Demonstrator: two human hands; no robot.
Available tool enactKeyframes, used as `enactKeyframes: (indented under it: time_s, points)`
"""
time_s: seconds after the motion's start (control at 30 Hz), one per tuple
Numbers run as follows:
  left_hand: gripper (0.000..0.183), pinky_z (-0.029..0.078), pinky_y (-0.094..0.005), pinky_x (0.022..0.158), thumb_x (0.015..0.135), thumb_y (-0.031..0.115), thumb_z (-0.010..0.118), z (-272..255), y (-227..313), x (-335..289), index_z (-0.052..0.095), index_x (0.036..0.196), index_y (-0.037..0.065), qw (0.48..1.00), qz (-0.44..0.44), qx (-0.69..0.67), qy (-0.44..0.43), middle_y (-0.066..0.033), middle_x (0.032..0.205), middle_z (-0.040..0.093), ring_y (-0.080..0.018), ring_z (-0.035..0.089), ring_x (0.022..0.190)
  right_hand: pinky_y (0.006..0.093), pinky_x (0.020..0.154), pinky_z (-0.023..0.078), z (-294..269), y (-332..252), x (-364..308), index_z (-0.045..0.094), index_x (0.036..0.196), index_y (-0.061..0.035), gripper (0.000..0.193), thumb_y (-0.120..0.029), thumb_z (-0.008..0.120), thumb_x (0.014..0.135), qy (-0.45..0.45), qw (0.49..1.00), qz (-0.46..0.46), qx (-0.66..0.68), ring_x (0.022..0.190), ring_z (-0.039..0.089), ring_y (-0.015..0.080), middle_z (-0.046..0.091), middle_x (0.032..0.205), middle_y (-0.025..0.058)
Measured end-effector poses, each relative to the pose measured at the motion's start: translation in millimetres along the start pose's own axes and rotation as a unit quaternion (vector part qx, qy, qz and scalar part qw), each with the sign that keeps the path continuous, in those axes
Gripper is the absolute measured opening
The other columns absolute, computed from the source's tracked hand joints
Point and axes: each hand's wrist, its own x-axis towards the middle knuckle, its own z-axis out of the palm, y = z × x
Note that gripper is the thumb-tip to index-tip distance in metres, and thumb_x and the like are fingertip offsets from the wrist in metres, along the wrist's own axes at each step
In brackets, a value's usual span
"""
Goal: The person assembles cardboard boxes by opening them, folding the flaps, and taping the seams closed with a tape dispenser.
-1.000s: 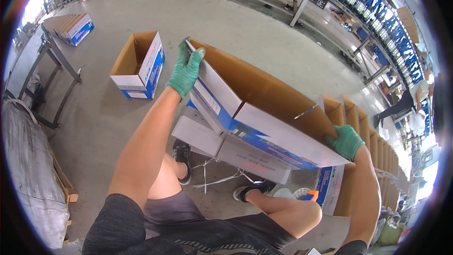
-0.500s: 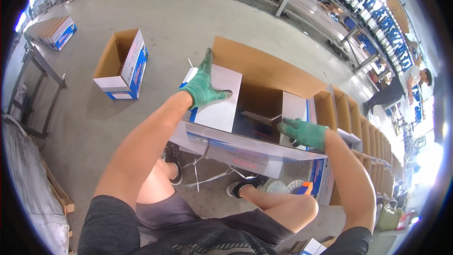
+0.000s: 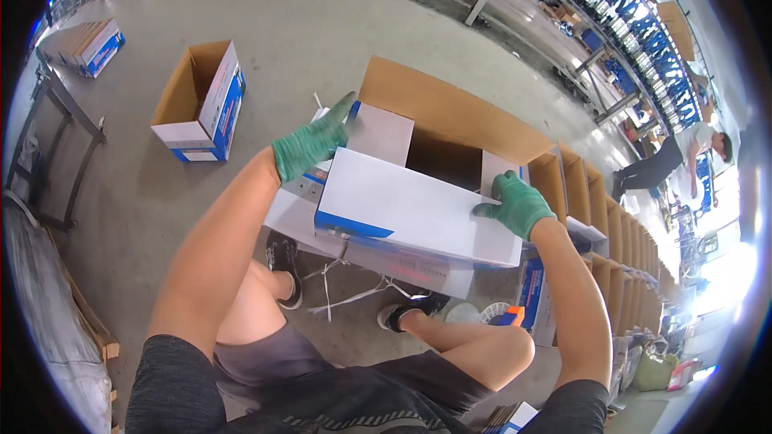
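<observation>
A cardboard carton [image 3: 418, 197], white and blue outside and brown inside, stands in front of me. Its far long flap [image 3: 450, 112] is upright, and the two end flaps lie inward. The near long flap [image 3: 422, 197] is folded over and covers the near part of the opening. At the carton's left end my left hand [image 3: 314, 145], in a green glove, is open, its fingers stretched out beside the end flap. My gloved right hand [image 3: 519, 205] rests at the right end, thumb on the near flap and fingers spread toward the right end flap.
An open carton [image 3: 201, 104] stands on the floor at left, with a row of flattened cartons [image 3: 88, 47] behind it. Open cartons [image 3: 607, 217] line up at right. White strapping [image 3: 330, 293] lies by my feet. A person [image 3: 679, 157] stands at far right.
The near flap has swung up and over the opening. My left hand has shifted left off the end flap's top; my right hand has moved slightly up.
</observation>
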Motion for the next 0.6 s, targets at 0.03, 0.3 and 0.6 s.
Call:
enactKeyframes:
  time_s: [0.03,0.3,0.6]
  points:
    - [0.103,0.028,-0.0378,0.118,0.088,0.025,0.074,4.8,0.5,-6.2,0.002,0.16,0.009,0.975,0.064,0.21,0.027,-0.0197,0.161,0.025,-0.0295,0.029,0.147,0.0436,0.09,0.049,-0.7,4.3,0.8,0.065,0.107,-0.0047,0.058,-0.052,0.079,0.077,0.012,1.0,-0.005,-0.005,0.104,0.063,0.0363,0.064,0.113,0.0164]
    - [0.121,0.027,-0.0374,0.12,0.08,0.025,0.083,20.8,-0.1,-9.3,-0.008,0.159,0.01,0.978,0.052,0.193,0.058,-0.0241,0.159,0.026,-0.0341,0.031,0.145,0.044,0.1,0.045,-45.4,32.6,38.2,0.055,0.138,-0.0114,0.054,-0.031,0.071,0.09,0.284,0.959,-0.021,0.016,0.124,0.052,0.0365,0.056,0.136,0.0171]
    - [0.073,0.031,-0.0364,0.118,0.095,0.031,0.066,22.5,-11.1,-2.3,0.028,0.157,0.017,0.99,0.026,0.128,0.05,-0.0162,0.161,0.028,-0.0293,0.03,0.147,0.0407,0.122,0.018,64.8,55.0,-20.9,0.059,0.139,-0.0176,0.04,-0.014,0.056,0.099,0.155,0.968,-0.161,0.115,0.15,0.024,0.0305,0.038,0.159,0.0035]
